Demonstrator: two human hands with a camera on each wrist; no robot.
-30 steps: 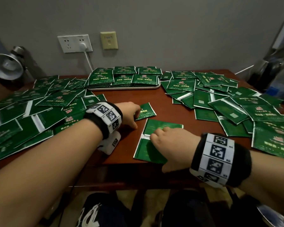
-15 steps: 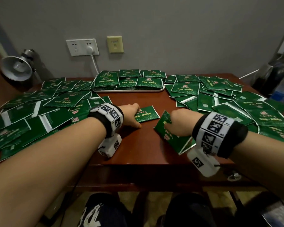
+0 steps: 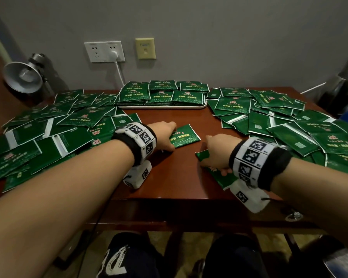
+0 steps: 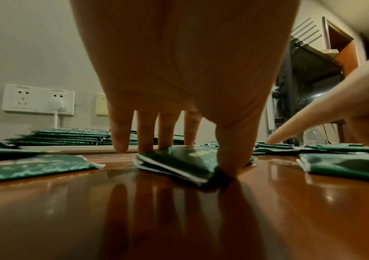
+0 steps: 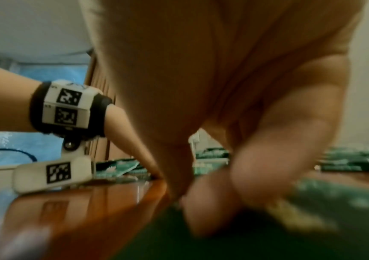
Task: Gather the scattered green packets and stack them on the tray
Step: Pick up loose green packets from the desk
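My left hand (image 3: 166, 136) rests on a green packet (image 3: 186, 136) in the middle of the table. The left wrist view shows straight fingers (image 4: 148, 137) touching the top of this packet (image 4: 179, 162) and the thumb pressing its near corner. My right hand (image 3: 215, 152) pinches another green packet (image 3: 223, 178) near the front edge, tilted off the wood; thumb and fingers squeeze it (image 5: 312, 219) in the blurred right wrist view. A white tray (image 3: 161, 106) at the back centre carries neat stacks of packets (image 3: 163, 93). Loose packets cover the left side (image 3: 48, 127) and the right side (image 3: 279, 117).
The brown table (image 3: 169, 177) shows bare wood between the hands and the tray. A metal lamp (image 3: 22, 77) stands at the back left. A wall socket (image 3: 105, 51) has a white cable running down behind the tray. My knees are below the front edge.
My right hand took the packet lying flat near the front edge, lifted and turned it, and now holds it tilted. My left hand stayed on its packet.
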